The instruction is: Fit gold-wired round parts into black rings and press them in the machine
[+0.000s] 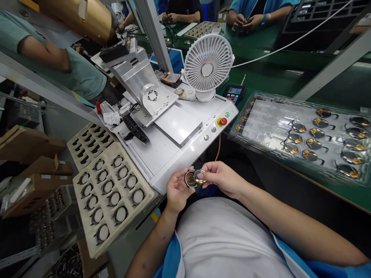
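One white fan (207, 69) beyond; red button (223, 121) nearer

Lower centre: ring (186, 178) in left hand's grip (177, 190), disc (198, 175) in right hand's grip (216, 175). Lower left: tray (89, 232). Upper centre: fan (207, 69).

White fan (207, 69), blue box (175, 60) near it, brown cardboard boxes (48, 188)

We are in a factory assembly workshop: near left we see a tray (113, 230) of matching ring-shaped parts (126, 214), on the right a clear tray (261, 127) of similar discs (313, 144), between them a machine (156, 108) with a red button (223, 121), and on the far side people (185, 8) at a green bench (261, 67).
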Tool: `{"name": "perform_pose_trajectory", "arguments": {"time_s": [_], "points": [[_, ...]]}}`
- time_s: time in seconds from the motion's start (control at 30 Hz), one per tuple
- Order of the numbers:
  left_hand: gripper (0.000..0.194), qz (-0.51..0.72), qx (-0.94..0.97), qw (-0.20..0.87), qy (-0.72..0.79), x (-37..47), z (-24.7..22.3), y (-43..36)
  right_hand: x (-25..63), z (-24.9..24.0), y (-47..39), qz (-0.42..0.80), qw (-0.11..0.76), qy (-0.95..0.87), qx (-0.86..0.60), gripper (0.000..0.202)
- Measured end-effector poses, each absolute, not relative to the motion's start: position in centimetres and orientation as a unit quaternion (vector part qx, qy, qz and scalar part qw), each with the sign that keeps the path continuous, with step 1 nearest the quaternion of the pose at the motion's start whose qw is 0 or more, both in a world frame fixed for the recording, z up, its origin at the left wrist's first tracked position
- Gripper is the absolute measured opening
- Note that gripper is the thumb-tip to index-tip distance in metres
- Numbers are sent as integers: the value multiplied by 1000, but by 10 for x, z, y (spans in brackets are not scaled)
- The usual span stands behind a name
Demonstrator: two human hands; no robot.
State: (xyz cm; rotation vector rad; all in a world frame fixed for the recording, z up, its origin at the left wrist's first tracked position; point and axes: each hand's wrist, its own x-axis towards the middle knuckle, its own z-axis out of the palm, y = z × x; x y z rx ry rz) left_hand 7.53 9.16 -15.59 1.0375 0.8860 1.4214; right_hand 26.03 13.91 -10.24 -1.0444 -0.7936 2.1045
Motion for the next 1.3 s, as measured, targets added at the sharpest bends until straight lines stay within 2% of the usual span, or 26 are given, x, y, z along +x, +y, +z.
{"name": "perform_pose_trajectory", "arguments": {"time_s": [0.13, 0.23, 0.4, 0.97, 1.13, 1.23, 1.3], "points": [[59, 589, 432, 560, 391, 75, -162, 91, 248, -96, 129, 792, 356, -302, -394, 44], [60, 599, 434, 547, 391, 75, -166, 90, 242, -92, 124, 749, 389, -341, -415, 37], [60, 613, 434, 525, 399, 75, -170, 88, 235, -90, 118, 704, 397, -390, -441, 29], [57, 637, 440, 503, 385, 80, -167, 90, 236, -88, 120, 709, 403, -394, -424, 27], [60, 651, 439, 492, 377, 80, -170, 91, 235, -94, 123, 742, 410, -359, -390, 32], [61, 650, 424, 482, 407, 79, -174, 91, 237, -100, 128, 760, 385, -343, -396, 41], [59, 650, 425, 475, 413, 79, -176, 90, 241, -103, 132, 774, 327, -350, -415, 46]]}}
